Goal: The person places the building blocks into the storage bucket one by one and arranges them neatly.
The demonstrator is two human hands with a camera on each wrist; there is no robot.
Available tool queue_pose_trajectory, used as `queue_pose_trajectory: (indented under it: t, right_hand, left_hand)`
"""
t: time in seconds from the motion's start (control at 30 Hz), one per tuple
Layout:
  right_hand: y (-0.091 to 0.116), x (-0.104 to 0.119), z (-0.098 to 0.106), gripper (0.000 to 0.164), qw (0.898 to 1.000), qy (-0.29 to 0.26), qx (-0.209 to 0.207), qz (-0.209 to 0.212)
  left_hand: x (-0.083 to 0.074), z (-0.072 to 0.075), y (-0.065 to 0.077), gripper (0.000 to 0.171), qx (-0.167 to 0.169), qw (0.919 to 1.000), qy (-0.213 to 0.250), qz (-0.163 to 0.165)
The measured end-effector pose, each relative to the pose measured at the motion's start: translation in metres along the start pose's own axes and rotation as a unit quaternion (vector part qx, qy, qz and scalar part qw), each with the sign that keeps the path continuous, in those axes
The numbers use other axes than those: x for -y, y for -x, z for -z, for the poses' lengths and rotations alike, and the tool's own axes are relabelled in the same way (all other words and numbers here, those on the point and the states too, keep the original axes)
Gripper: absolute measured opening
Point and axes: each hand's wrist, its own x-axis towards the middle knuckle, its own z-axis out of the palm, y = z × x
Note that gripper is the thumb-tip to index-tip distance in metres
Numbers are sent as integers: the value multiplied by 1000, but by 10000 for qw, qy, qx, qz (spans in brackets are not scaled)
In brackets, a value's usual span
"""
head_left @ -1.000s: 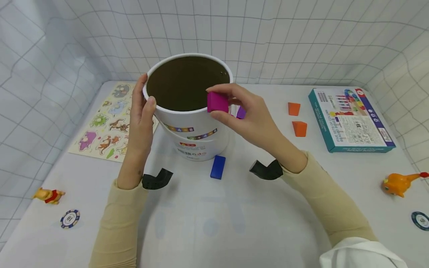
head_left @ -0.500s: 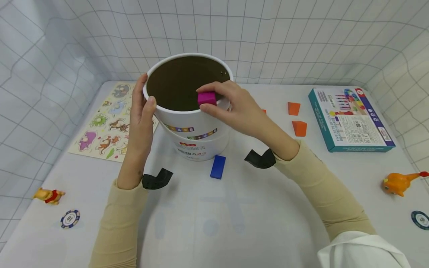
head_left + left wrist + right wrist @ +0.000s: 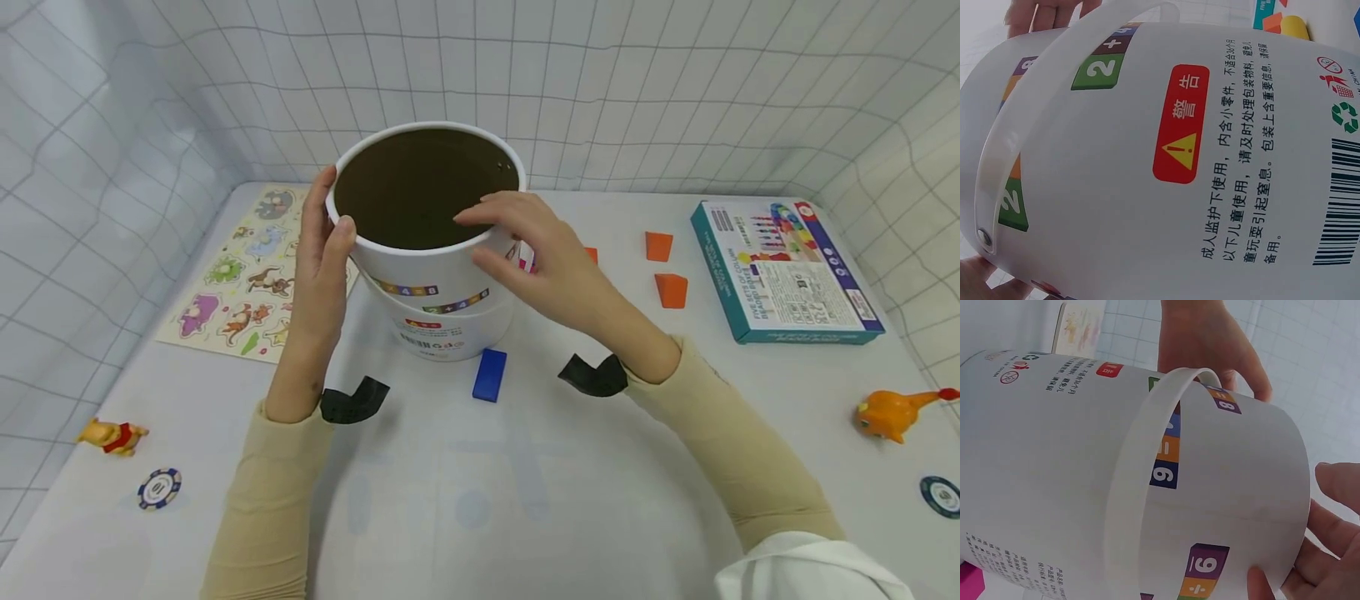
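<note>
A white bucket with printed number strips stands upright on the table, its dark inside facing up. My left hand grips its left side, thumb at the rim and fingers on the outer wall. Over the near right rim is my right hand, fingers reaching across the opening and thumb apart from them outside, with nothing between. The bucket's bottom is hidden in shadow. In front of the bucket lies a blue rectangular block. Part of a magenta block shows beside it in the right wrist view. The white handle hangs against the wall.
Two orange blocks lie to the right, near a teal-edged box. A sheet with animal pictures lies at the left. Small toy figures and poker chips sit along both sides. A gridded cloth rises behind.
My right hand has carried a magenta block leftward over the bucket opening and let it go. The block is out of sight now. The left hand has kept its hold.
</note>
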Motion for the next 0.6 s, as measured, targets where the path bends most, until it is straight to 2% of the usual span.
queue_pose_trajectory:
  t: [0.2, 0.33, 0.5, 0.6]
  right_hand:
    - [15, -3, 0, 48, 9985, 423, -183, -297]
    - [23, -8, -2, 57, 9975, 338, -228, -582]
    - [44, -16, -8, 52, 9950, 82, -746, -658]
    - [62, -25, -14, 44, 9952, -89, -563, -790]
  left_hand:
    - [-1, 0, 0, 56, -40, 10000, -88, 18]
    - [-2, 0, 0, 56, -41, 10000, -51, 41]
    - [-1, -1, 0, 57, 21, 9999, 158, 21]
    - [-1, 0, 0, 57, 41, 9999, 158, 18]
